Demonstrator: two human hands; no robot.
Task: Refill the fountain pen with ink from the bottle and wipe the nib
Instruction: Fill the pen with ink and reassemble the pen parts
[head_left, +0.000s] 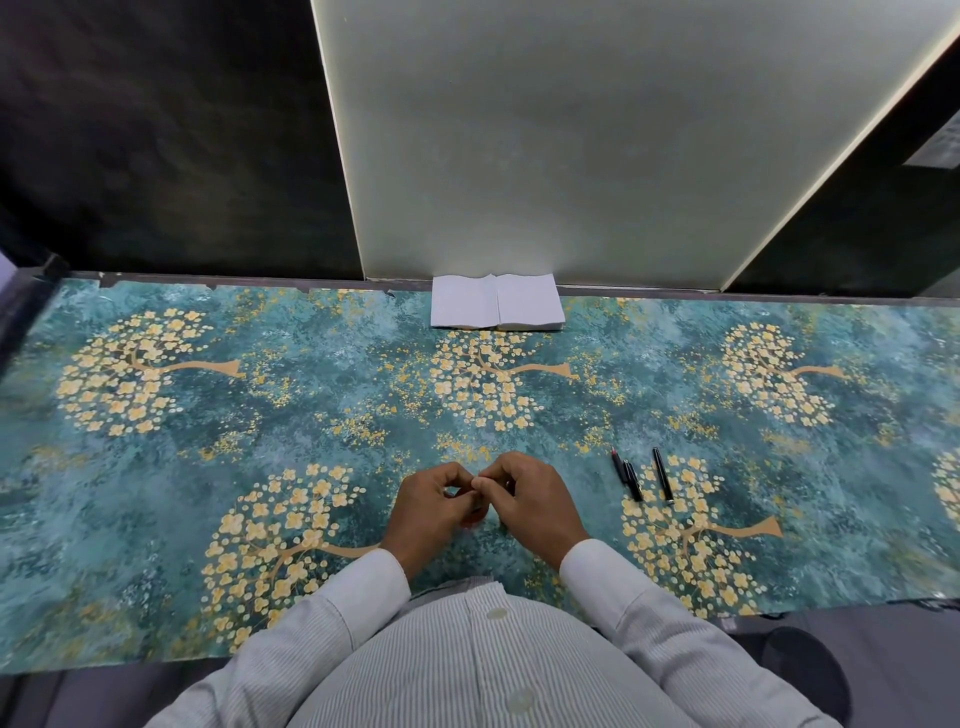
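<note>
Hands meet at the near edge: our left hand (434, 506) and right hand (524, 499) both curl round something small we can't make out. Pen parts (629, 478) and cap (663, 475) lie right; tissues (496, 309) far back on the cloth (208, 415).

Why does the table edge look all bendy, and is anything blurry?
In the head view, the wide lens curves the cloth's far edge; the pens and tissue stack look sharp; what the left hand and right hand pinch is too hidden to tell.
</note>
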